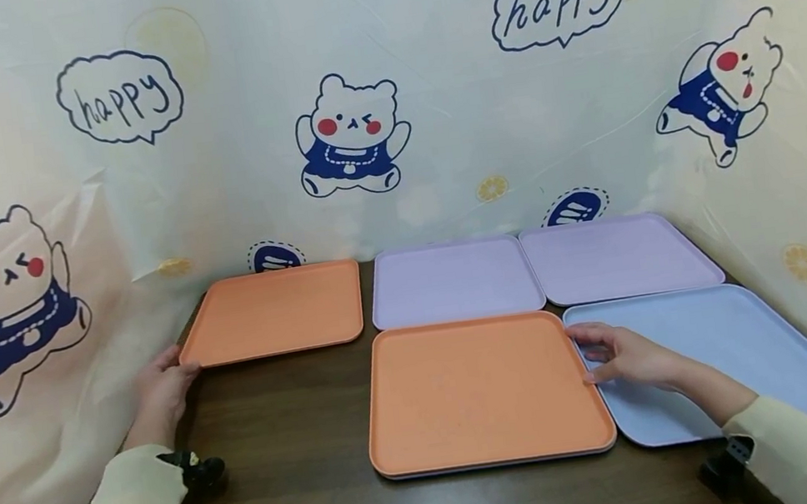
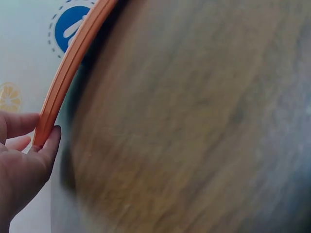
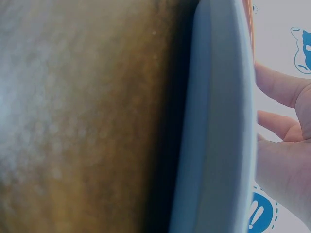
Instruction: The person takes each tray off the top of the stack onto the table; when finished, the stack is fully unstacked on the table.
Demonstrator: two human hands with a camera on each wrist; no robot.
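Observation:
My left hand [image 1: 163, 397] is at the near left corner of an orange tray [image 1: 275, 311] at the back left. In the left wrist view, the thumb and fingers [image 2: 48, 145] pinch that orange tray's rim [image 2: 65, 73]. A second orange tray [image 1: 485, 393] lies at front centre, a thin darker edge showing beneath it. Against its right side rest the fingertips and thumb of my right hand [image 1: 631, 354], above a light blue tray [image 1: 737, 379]. In the right wrist view, the blue tray's near rim [image 3: 226, 121] partly hides the fingers.
Two lilac trays [image 1: 456, 281] [image 1: 619, 257] lie side by side along the back of the dark wooden table [image 1: 279, 469]. Printed cloth [image 1: 420, 14] with bears and speech bubbles hangs behind and at both sides. Bare wood shows at front left.

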